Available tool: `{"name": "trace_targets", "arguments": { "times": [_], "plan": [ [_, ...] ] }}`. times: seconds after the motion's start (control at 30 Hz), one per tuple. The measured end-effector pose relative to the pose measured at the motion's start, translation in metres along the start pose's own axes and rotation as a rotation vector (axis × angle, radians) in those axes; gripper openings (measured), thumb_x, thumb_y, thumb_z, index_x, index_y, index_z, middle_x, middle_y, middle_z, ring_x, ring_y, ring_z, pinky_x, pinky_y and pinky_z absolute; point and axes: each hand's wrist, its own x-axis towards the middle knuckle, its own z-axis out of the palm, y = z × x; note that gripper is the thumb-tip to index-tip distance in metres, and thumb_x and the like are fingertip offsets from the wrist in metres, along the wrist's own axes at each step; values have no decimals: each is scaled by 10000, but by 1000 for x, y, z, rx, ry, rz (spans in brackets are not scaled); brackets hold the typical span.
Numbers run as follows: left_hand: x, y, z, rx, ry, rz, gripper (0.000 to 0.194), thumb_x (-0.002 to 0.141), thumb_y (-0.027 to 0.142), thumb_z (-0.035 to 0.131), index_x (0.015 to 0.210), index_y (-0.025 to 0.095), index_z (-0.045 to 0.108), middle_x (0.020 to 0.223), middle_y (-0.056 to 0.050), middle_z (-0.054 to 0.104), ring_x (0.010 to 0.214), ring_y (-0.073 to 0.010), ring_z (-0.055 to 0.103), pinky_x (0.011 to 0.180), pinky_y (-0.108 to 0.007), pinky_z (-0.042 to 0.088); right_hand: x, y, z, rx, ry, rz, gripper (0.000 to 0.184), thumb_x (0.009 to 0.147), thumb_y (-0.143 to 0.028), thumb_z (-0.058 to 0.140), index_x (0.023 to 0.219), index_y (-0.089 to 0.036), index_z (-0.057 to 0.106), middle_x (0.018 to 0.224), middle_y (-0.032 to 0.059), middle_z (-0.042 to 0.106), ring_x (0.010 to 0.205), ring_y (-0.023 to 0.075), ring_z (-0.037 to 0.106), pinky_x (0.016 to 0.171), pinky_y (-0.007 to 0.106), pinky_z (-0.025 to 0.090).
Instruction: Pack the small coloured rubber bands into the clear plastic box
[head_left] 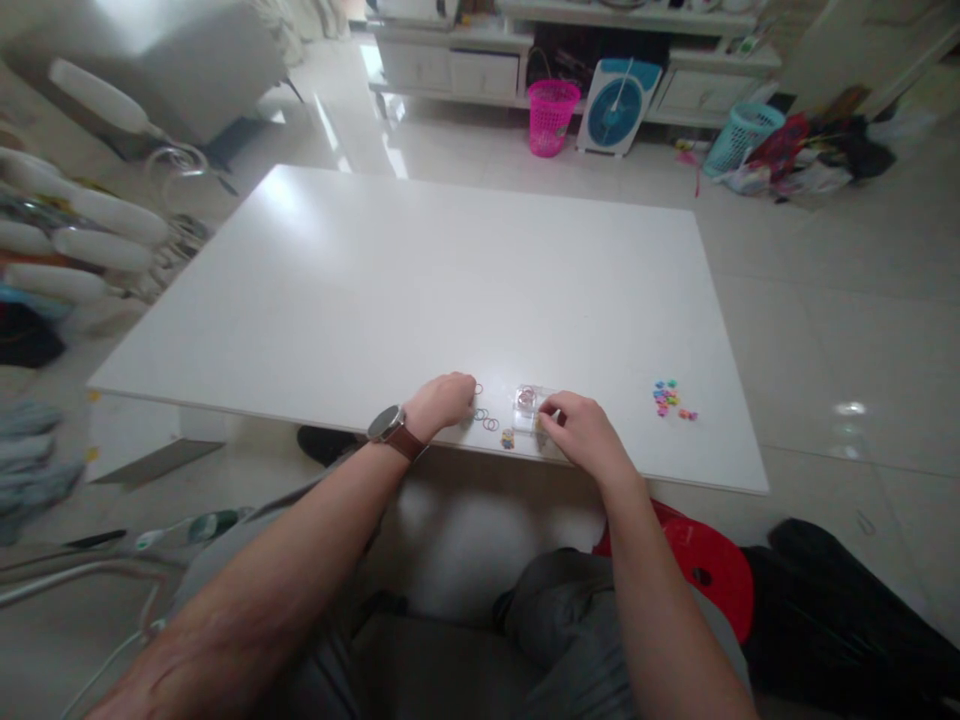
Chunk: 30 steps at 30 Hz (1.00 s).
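Observation:
My left hand (448, 400), with a watch (386, 424) on its wrist, rests near the table's front edge with its fingers curled down. Whatever is under its fingertips is hidden. Several thin rings, like small elastic bands (489, 424), lie just right of it. My right hand (586, 428) has its thumb and fingers closed at the right side of a small clear plastic box (517, 412). Inside one compartment of the box are reddish rings (526, 394). A small yellow-and-blue figure-shaped piece (508, 438) lies between my hands, close to the edge.
Several small colourful pieces (664, 398) lie at the right of the white table (450, 270). On the floor beyond stand a pink basket (551, 118), a blue-and-white fan (618, 108) and a teal basket (742, 138). A red stool (705, 565) is beside my right leg.

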Motion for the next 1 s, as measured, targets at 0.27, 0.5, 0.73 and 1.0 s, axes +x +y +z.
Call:
{"name": "trace_targets", "arguments": {
  "times": [0.27,0.5,0.73,1.0],
  "plan": [
    [0,-5,3,26,13,6,267,847,112,527,966,116,766,971,-194,764,934,-268,735,798,-320,535,2,1,2,-10,-12,0,129,888,-157,568,813,-198,664,860,41,690,795,181,598,756,289,401],
    [2,-1,-6,-15,16,33,222,821,160,561,900,143,768,939,-162,767,887,-251,727,763,-311,522,1,1,1,-12,-14,1,129,892,-170,566,815,-195,666,861,39,686,773,174,582,747,289,397],
    [1,9,6,-26,43,99,192,823,162,581,929,141,740,976,-149,752,918,-257,713,781,-323,528,0,0,1,-8,-16,10,125,886,-165,573,808,-197,666,851,40,685,771,171,586,741,280,394],
    [3,14,11,12,73,130,209,879,145,539,959,128,730,1013,-146,746,939,-242,715,823,-312,538,2,-2,1,-5,-23,16,135,891,-165,574,798,-195,669,840,41,685,786,177,597,748,282,396]
  ]
}}
